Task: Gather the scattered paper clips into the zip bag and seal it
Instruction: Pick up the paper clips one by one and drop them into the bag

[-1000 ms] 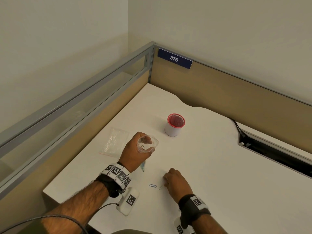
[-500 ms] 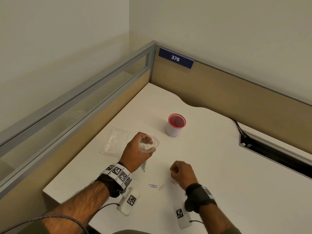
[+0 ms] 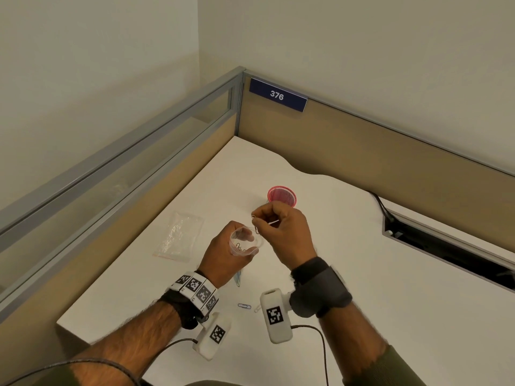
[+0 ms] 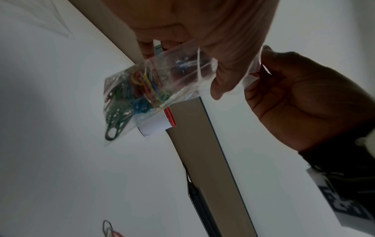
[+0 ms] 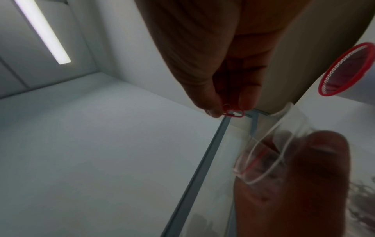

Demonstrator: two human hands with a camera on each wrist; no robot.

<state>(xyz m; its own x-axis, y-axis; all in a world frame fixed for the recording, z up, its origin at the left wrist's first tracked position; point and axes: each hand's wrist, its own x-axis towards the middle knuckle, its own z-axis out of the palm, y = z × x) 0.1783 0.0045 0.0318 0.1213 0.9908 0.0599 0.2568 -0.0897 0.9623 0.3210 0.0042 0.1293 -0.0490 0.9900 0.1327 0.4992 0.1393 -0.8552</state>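
My left hand (image 3: 235, 232) grips a clear zip bag (image 3: 246, 245) just below its mouth and holds it upright, mouth wide. In the left wrist view the zip bag (image 4: 146, 89) holds several coloured paper clips. My right hand (image 3: 257, 220) is just above and right of the bag's mouth, thumb and forefinger pinching a red paper clip (image 5: 233, 113). Two loose paper clips (image 3: 245, 305) lie on the white desk (image 3: 362, 274) near its front edge, between my wrists.
A red mesh cup (image 3: 282, 195) stands behind my right hand. A second clear plastic bag (image 3: 181, 236) lies flat to the left. A cable slot (image 3: 446, 246) opens at the right, and partition walls close the desk at the back and left.
My right hand has lifted from the desk beside the loose clips up to the bag's mouth with a clip pinched. The left hand and bag have stayed in place.
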